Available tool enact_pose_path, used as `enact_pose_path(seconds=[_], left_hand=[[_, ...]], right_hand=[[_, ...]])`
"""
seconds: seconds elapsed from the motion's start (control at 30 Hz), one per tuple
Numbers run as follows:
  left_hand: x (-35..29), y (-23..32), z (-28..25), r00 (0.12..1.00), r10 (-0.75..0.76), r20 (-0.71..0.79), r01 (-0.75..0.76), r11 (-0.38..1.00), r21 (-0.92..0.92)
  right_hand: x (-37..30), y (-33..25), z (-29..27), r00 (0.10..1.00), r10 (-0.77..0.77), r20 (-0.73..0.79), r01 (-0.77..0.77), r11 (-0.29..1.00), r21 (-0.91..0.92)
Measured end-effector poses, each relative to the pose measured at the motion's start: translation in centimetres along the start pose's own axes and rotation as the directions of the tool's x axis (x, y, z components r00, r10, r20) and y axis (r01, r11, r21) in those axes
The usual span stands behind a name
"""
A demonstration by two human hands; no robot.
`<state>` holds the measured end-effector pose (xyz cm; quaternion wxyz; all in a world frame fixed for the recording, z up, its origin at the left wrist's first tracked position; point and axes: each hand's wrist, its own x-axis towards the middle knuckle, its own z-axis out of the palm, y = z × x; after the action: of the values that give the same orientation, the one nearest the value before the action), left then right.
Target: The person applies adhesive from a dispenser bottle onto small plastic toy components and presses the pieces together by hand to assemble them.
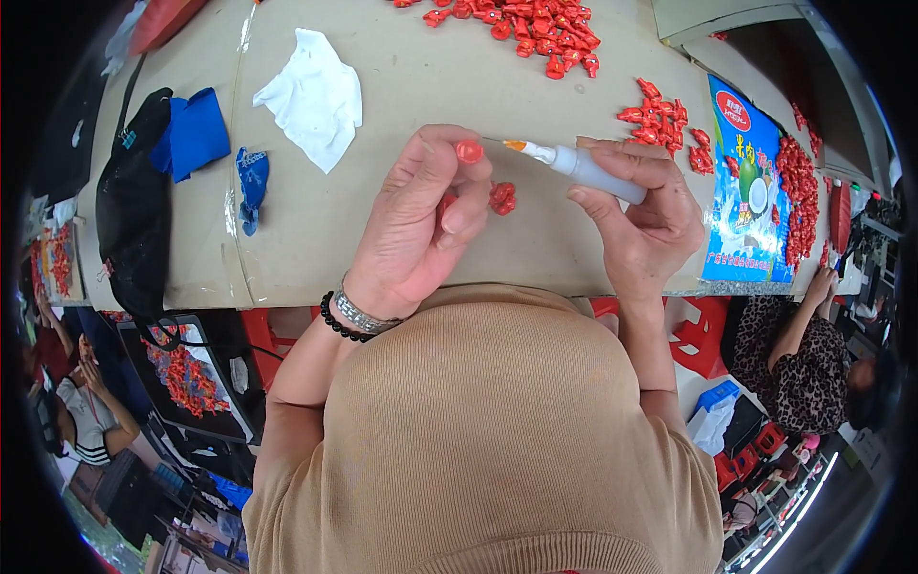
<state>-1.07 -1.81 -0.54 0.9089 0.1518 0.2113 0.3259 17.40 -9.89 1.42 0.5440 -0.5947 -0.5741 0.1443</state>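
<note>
My left hand (404, 225) is raised over the table, thumb and fingers pinching a small glossy red piece (469, 151). More red shows between its curled lower fingers, partly hidden. In my right hand (654, 215) lies a whitish squeeze bottle (604, 176), gripped between thumb and fingers and tilted so its orange-and-white nozzle (528, 149) points left. A thin needle tip reaches from the nozzle close to the red piece; whether they touch I cannot tell. Just below the nozzle, a loose red piece (502, 198) rests on the table.
Red pieces form a heap (540, 33) at the far side and a smaller group (658, 120) on the right. A blue printed sheet (732, 206) lies beyond. Leftward are a white cloth (316, 100), blue cloths (198, 134) and a black bag (139, 210). Other people sit at both sides.
</note>
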Motion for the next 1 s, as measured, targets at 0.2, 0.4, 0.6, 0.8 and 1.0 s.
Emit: enact_pose_path(seconds=[0.2,0.4,0.6,0.8,1.0], left_hand=[[0.1,0.0,-0.6,0.998,-0.024,0.059,0.028,0.997,-0.072],[0.0,0.0,-0.5,0.999,-0.029,0.038,0.032,0.995,-0.089],[-0.1,0.0,-0.6,0.998,-0.036,0.05,0.041,0.994,-0.1],[0.0,0.0,-0.7,0.998,-0.057,0.039,0.062,0.991,-0.116],[0.2,0.4,-1.2,0.998,-0.057,0.01,0.058,0.984,-0.169]], right_hand=[[-0.1,0.2,-0.1,1.0,-0.019,0.023,0.018,1.0,0.015],[-0.3,-0.4,0.5,0.991,0.126,-0.044,-0.121,0.989,0.089],[-0.3,-0.2,0.5,0.992,0.127,-0.026,-0.125,0.99,0.069],[-0.2,0.6,0.5,0.995,0.077,-0.071,-0.069,0.991,0.118],[1.6,0.2,0.3,0.896,0.443,-0.027,-0.387,0.81,0.441]])
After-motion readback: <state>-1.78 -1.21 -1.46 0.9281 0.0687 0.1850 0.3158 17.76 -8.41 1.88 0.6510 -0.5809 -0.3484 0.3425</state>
